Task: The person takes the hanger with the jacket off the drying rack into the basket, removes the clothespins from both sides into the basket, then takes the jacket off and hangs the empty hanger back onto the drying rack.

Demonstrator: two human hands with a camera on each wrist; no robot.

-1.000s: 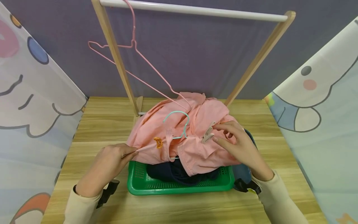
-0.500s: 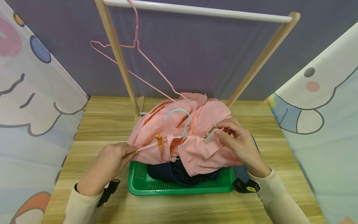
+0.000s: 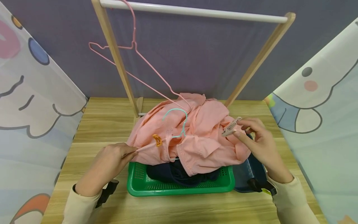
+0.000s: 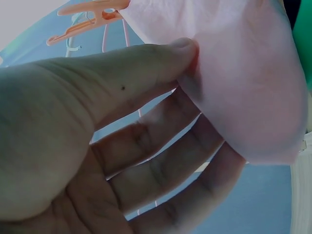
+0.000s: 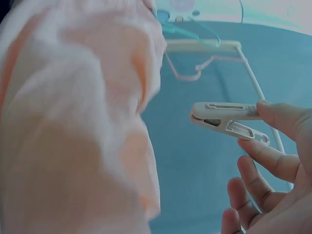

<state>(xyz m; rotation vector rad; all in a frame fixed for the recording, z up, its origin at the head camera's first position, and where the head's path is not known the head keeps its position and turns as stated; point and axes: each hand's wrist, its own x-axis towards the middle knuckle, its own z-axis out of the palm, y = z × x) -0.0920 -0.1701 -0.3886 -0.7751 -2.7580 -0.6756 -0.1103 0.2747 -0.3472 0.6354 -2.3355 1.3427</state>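
A pink zip-up garment (image 3: 201, 152) lies over the basket, with a mint-green hanger (image 3: 184, 119) inside it and its hook sticking up at the neck. My left hand (image 3: 112, 161) pinches the garment's left edge between thumb and fingers. An orange clothespin (image 3: 158, 140) is clipped on the garment left of the zip. In my right hand (image 3: 258, 146), thumb and index finger pinch a whitish clothespin (image 5: 229, 119) by its handles; its tips look closed. In the right wrist view this clothespin is apart from the garment, and the other fingers are loosely curled.
Dark navy cloth (image 3: 179, 174) lies in the green basket (image 3: 181, 193) under the garment. A dark blue container (image 3: 249, 174) stands to its right. Behind is a rack with a white bar (image 3: 195, 11) and wooden posts; a pink hanger (image 3: 151, 67) hangs from it.
My right hand has moved to the right with the whitish clothespin, away from the garment, uncovering more of the dark blue container. My left hand keeps its pinch in the same place.
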